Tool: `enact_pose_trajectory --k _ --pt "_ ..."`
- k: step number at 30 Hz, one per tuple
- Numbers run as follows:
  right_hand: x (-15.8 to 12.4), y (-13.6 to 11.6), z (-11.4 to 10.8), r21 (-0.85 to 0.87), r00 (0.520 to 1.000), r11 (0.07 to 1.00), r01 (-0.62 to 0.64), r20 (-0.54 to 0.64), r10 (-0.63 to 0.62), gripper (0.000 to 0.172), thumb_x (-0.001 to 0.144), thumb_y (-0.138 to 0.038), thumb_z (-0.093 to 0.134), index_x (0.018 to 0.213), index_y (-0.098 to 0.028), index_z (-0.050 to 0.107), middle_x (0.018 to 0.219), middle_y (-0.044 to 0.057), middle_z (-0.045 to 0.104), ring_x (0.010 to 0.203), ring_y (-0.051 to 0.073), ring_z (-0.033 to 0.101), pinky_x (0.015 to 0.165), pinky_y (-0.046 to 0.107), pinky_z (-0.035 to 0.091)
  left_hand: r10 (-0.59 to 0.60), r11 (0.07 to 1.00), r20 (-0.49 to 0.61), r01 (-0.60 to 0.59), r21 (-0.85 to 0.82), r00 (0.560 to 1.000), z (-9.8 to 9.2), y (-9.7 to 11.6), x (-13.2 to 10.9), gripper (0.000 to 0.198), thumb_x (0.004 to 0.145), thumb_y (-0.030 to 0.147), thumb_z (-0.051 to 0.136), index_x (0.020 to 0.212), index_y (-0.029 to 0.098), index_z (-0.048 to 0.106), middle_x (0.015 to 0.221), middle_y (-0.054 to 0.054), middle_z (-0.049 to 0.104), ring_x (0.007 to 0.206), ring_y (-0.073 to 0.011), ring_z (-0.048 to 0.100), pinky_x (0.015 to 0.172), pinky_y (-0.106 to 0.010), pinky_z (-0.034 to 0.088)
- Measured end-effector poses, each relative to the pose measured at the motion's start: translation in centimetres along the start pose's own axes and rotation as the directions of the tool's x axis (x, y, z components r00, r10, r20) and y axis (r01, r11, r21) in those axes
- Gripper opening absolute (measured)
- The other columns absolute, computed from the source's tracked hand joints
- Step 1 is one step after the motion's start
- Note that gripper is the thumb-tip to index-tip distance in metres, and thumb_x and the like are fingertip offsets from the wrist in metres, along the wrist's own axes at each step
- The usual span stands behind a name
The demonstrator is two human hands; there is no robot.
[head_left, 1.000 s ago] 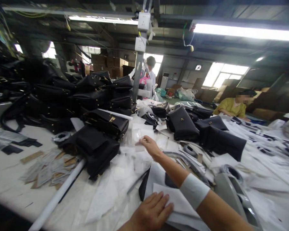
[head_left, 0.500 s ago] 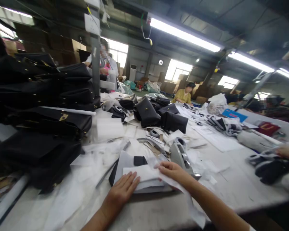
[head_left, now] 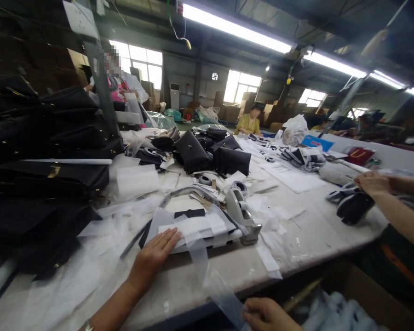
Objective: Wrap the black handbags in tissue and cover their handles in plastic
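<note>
Lit tube light (head_left: 235, 28), wall clock (head_left: 215, 76), bright window (head_left: 241, 86), yellow-clad co-worker (head_left: 248, 124)

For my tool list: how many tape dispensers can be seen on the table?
1: a grey tape dispenser, just right of the white sheet under the left hand; others may be hidden.

Left grip (head_left: 157, 250): bare human hand, slender tapering fingers. Left forearm (head_left: 119, 296): bare, smooth, widening below wrist; small shiny silvery band (head_left: 87, 326) on it, cut off by lower picture edge, markings too small to read. Right grip (head_left: 267, 315): bare hand, rounded knuckles.
</note>
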State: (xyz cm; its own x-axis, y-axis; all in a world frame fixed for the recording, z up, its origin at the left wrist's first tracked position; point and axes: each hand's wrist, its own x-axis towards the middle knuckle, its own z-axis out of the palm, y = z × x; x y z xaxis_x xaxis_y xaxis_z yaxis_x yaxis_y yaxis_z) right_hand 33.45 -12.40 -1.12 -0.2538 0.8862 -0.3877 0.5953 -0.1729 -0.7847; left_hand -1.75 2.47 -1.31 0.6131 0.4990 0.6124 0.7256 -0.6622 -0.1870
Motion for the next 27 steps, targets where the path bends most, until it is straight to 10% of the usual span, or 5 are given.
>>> enact_pose_trajectory --k 6,11,19,27 --pt "-0.7 -2.6 0.9 0.175 0.998 0.984 0.042 -0.044 -0.035 0.054 0.078 -0.042 0.064 0.127 -0.018 0.062 0.115 0.012 0.069 0.105 0.028 0.063 0.090 0.035 0.048 -0.097 0.989 0.078 0.105 -0.102 0.992 -0.8 0.0 1.1 0.057 0.085 -0.004 0.037 0.131 0.020 0.059 0.131 -0.007 0.065 0.115 -0.0218 0.064 0.100 -0.037 0.053" --pt "3.9 -6.5 2.3 0.203 0.931 0.967 0.154 -0.359 -0.072 0.055 0.087 -0.058 0.053 0.122 -0.016 0.059 0.094 0.011 0.070 0.081 0.023 0.067 0.074 0.033 0.051 -0.158 0.967 0.209 0.195 -0.167 0.965 -1.9 -0.3 2.8 0.066 0.077 -0.007 0.039 0.132 0.021 0.058 0.133 -0.006 0.063 0.118 -0.0212 0.062 0.102 -0.038 0.051" --pt "7.8 -8.8 5.2 0.640 0.991 0.759 0.123 -0.045 -0.123 0.053 0.072 -0.063 0.072 0.082 -0.011 0.066 0.060 -0.001 0.059 0.053 0.011 0.056 0.054 0.022 0.042 -0.221 0.943 0.375 0.295 -0.153 0.901 -3.3 -0.9 4.6 0.077 0.066 -0.007 0.048 0.135 0.024 0.055 0.138 -0.003 0.059 0.123 -0.0221 0.059 0.104 -0.036 0.047" --pt "6.6 -7.6 4.1 0.593 0.924 0.712 -0.376 0.299 0.239 0.033 0.087 -0.042 0.055 0.086 -0.013 0.069 0.051 -0.006 0.049 0.031 0.003 0.022 0.031 0.017 0.016 -0.283 0.909 0.474 0.390 -0.143 0.834 -4.7 -3.1 8.2 0.065 0.077 0.010 0.059 0.138 0.031 0.052 0.138 0.001 0.059 0.120 -0.0246 0.061 0.097 -0.034 0.050"
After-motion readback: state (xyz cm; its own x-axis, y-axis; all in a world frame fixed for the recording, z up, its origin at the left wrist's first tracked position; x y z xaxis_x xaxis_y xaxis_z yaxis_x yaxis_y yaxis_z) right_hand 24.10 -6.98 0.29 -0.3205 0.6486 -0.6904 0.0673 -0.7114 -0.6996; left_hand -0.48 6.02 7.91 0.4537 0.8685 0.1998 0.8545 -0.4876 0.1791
